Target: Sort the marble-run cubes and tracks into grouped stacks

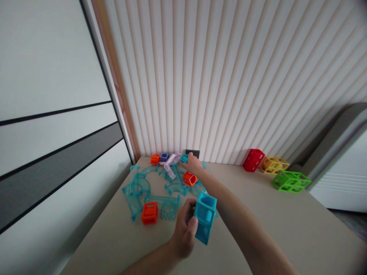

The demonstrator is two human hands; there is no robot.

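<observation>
My left hand [185, 231] is closed around a blue toy block piece [205, 217], which looks like two hollow cubes joined end to end, held tilted above the near part of the table. Stretched toward the back, my right hand [193, 164] has its fingers on a small blue cube [184, 157] beside a black object [195, 153]. Just below that hand lies an orange cube [189, 178]. Pale purple pieces [171, 164] lie left of it. Translucent blue track pieces [140, 185] spread over the left side, with another orange cube [149, 212] at their near edge.
An orange cube [155, 159] and a dark blue cube [164, 157] stand at the back left. To the right are red [254, 160], yellow [274, 165] and green [291, 181] block frames. A pleated wall [183, 76] bounds the table [246, 191] behind.
</observation>
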